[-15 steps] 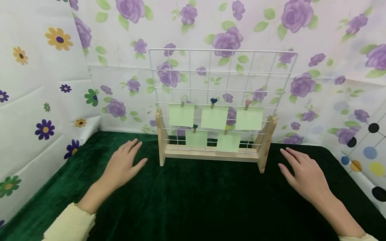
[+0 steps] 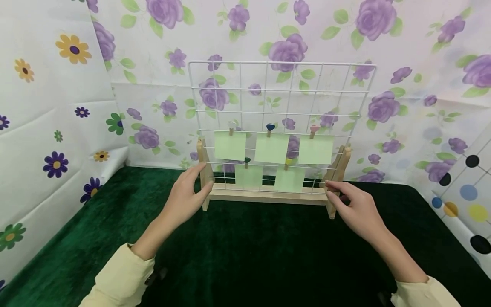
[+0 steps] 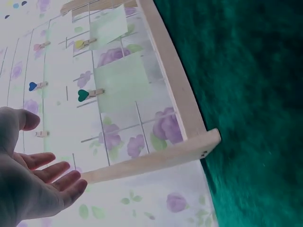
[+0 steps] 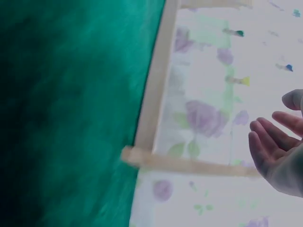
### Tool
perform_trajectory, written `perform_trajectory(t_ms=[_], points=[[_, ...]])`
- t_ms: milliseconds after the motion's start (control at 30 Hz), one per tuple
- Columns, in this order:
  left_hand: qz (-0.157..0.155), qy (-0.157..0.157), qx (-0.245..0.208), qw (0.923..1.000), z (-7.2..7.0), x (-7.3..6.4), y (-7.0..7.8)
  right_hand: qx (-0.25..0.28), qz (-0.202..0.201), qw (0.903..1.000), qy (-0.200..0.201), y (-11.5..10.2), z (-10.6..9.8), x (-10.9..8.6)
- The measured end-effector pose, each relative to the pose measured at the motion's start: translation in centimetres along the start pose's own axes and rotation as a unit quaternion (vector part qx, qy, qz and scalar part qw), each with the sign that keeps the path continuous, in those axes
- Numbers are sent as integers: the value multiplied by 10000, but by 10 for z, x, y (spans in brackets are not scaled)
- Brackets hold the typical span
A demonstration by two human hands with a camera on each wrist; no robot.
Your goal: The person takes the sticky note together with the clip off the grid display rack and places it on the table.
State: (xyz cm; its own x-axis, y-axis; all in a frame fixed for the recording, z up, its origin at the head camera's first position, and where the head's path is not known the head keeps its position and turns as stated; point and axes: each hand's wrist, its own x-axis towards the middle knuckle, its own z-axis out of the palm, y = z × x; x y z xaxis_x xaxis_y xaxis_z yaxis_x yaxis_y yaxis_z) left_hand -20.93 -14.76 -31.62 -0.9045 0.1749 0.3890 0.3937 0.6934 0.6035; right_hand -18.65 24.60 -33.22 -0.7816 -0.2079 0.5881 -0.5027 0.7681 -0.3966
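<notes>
A white wire grid (image 2: 245, 63) stands upright in a wooden stand (image 2: 268, 197) in the head view. Several pale green paper notes (image 2: 229, 146) hang on it in two rows, each held by a small wooden clip with a coloured heart, such as the dark green heart clip (image 3: 90, 93). My left hand (image 2: 183, 194) is at the stand's left post (image 2: 206, 172), thumb spread from the fingers. My right hand (image 2: 356, 209) is by the right post (image 2: 337, 166), fingers slightly bent. Both hands hold nothing; I cannot tell whether either touches wood.
Dark green velvety cloth (image 2: 261, 256) covers the table beneath the stand. A white sheet with purple flowers (image 2: 287, 51) hangs behind the grid. Another flowered sheet (image 2: 30, 140) borders the left, and a dotted one (image 2: 469, 213) the right.
Both hands have moved inward from the sides to the stand's two posts, the left going right and the right going left. The rack and notes stay in place.
</notes>
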Motion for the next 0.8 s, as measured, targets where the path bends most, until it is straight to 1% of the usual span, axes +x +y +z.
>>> perform_trajectory(t_ms=[167, 267, 367, 467, 600, 700, 800], points=[[-308, -84, -462, 9984, 1, 12, 1, 521, 177, 9979, -327, -20, 0, 20], [-467, -113, -692, 9964, 0, 19, 3, 845, 290, 9945, -556, -32, 1, 34], [-554, -58, -823, 9950, 0, 27, 7, 1135, 428, 9898, -754, -44, 3, 48], [-687, 64, -891, 9936, 0, 35, 12, 1334, 474, 9860, -876, -55, 8, 61], [-841, 327, -951, 9914, -4, 42, 16, 1607, 368, 9816, -968, -69, 17, 76], [-839, 517, -962, 9905, -6, 47, 17, 1836, 377, 9768, -1033, -76, 23, 85], [-752, 627, -960, 9906, -7, 50, 18, 2057, 445, 9720, -1042, -82, 27, 92]])
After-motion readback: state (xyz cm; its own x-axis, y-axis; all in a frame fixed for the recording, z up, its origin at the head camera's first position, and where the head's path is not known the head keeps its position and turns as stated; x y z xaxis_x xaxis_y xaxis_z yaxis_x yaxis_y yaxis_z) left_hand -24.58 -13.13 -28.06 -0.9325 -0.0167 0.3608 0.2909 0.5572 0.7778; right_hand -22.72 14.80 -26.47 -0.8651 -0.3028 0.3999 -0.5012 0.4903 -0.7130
